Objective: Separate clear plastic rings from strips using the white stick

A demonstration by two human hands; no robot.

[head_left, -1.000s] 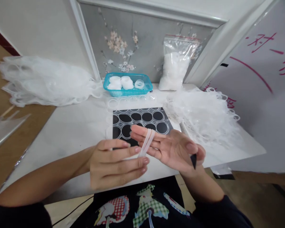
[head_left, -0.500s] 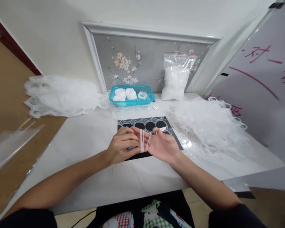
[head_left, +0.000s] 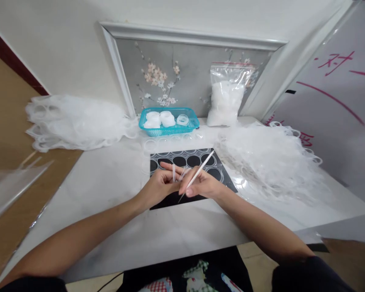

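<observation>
White rings (head_left: 174, 173), thin and pale, loop over the fingers of my left hand (head_left: 158, 185). That hand is partly closed, its index finger stretched forward. Pinched in my right hand (head_left: 202, 184) is a slim white pen-like tool (head_left: 203, 165) with a thin dark pointed tip, slanting down toward the left. My hands meet at the fingers, above a black mat (head_left: 164, 201). On the mat lies a clear sheet with round cut-outs (head_left: 194, 161). My right fingers partly hide the rings.
Behind the mat stands a blue basket (head_left: 170, 132) with white ring stacks (head_left: 167, 119). A zip bag (head_left: 226, 101) of white pieces leans at the back. Piles of translucent ring sheets lie at left (head_left: 76, 123) and right (head_left: 267, 158). A whiteboard (head_left: 331, 109) borders the right side.
My right hand has turned from palm-up to palm-down, and the white pen-like tool now shows in its fingers. My left hand and the rings have shifted slightly left.
</observation>
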